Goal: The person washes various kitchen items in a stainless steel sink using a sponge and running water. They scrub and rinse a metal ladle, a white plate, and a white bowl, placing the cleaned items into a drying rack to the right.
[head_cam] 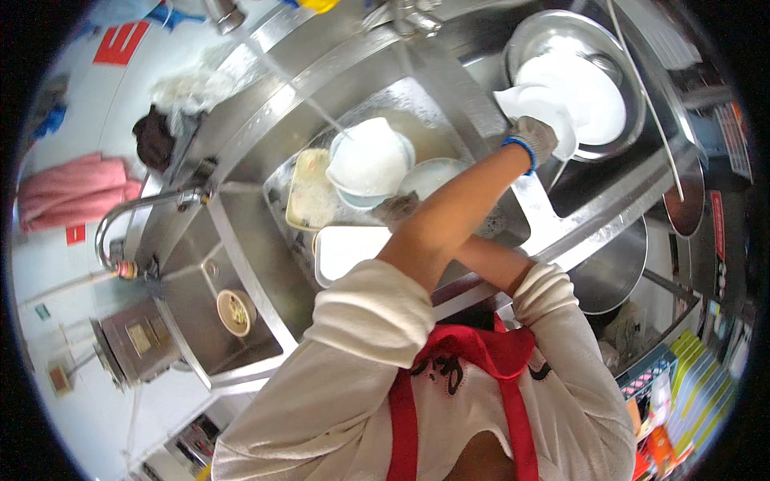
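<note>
My left hand (534,139), in a grey knit glove with a blue cuff, reaches across to the right and grips a white dish (544,111). That dish is over a large steel basin (517,36) holding other white dishware (592,102). Under the left forearm crosses my right arm; the gloved right hand (397,208) is in the sink (277,150), partly hidden. It is close to a white bowl with a pointed rim (370,159), set in a pale blue bowl (361,200), and to a translucent bowl (433,174). Whether it grips either cannot be seen.
A water stream falls from a faucet (225,17) towards the pointed bowl. In the sudsy sink lie a cream tray (310,186) and a white tray (349,249). The left sink holds a bowl with food scraps (236,312). A wide pan (613,270) is at right.
</note>
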Demonstrator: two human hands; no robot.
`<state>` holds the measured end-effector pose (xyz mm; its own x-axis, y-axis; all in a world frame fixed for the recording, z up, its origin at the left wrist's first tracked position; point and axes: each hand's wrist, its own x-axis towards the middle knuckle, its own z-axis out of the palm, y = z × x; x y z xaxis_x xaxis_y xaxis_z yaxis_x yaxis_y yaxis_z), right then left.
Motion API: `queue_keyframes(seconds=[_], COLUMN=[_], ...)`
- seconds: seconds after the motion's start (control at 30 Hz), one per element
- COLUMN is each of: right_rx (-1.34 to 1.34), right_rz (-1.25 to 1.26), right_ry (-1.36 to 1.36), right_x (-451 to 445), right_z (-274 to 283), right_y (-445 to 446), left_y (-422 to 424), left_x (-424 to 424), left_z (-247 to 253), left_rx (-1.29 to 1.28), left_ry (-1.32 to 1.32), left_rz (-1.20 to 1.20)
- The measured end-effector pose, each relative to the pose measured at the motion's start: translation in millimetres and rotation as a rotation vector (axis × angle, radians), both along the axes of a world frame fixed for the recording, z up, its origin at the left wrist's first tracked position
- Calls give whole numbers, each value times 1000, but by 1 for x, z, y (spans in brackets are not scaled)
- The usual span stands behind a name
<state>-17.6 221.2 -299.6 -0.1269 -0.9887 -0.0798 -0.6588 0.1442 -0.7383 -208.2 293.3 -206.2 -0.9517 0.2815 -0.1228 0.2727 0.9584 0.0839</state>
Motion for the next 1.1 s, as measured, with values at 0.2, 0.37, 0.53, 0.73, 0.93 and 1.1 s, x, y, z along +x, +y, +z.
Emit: queue_keyframes(seconds=[0.2, 0.37, 0.53, 0.73, 0.93, 1.1], right_rx=[267, -462, -178, 65, 327, -69], right_rz=[32, -440, -863, 164, -140, -120], right_ry=[228, 184, 51, 685, 570, 777], right_x=[-27, -62, -71, -58, -58, -77], right_z=[66, -29, 6, -64, 3, -37], right_y=[-15, -16, -77, -81, -78, -77], left_y=[-39, -144, -245, -268, -271, -274], left_x=[29, 125, 233, 270, 264, 245], left_z=[48, 23, -50, -88, -100, -82], left_rx=[344, 771, 438, 903, 1232, 800], left_ry=[241, 526, 268, -168, -46, 182], left_rz=[-12, 554, 1399, 1700, 1667, 1598])
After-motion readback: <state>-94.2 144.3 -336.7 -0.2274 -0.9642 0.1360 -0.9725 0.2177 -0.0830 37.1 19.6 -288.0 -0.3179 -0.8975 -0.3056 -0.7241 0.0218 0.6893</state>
